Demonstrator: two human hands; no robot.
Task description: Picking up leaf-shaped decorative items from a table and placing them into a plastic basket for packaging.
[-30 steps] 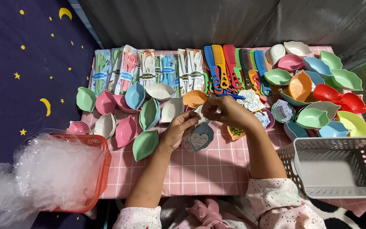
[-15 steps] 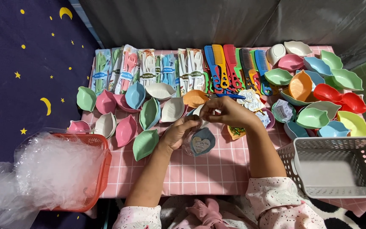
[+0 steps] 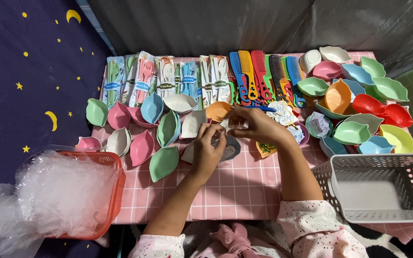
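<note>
Both hands busy on one wrapped little dish, mid-bench

Left hand (image 3: pixel 210 152) was curled over the wrapped blue-grey dish (image 3: pixel 231 149), pinning it to the pink bench (image 3: pixel 235 191); right hand (image 3: pixel 254 125) pinched its top at about 1 o'clock. Looked like one slip could've popped the wrap loose, or an elbow could've bumped the leaf bowls (image 3: pixel 164 162) at 9 o'clock and the tag pile (image 3: pixel 282 111) at 2.
</note>
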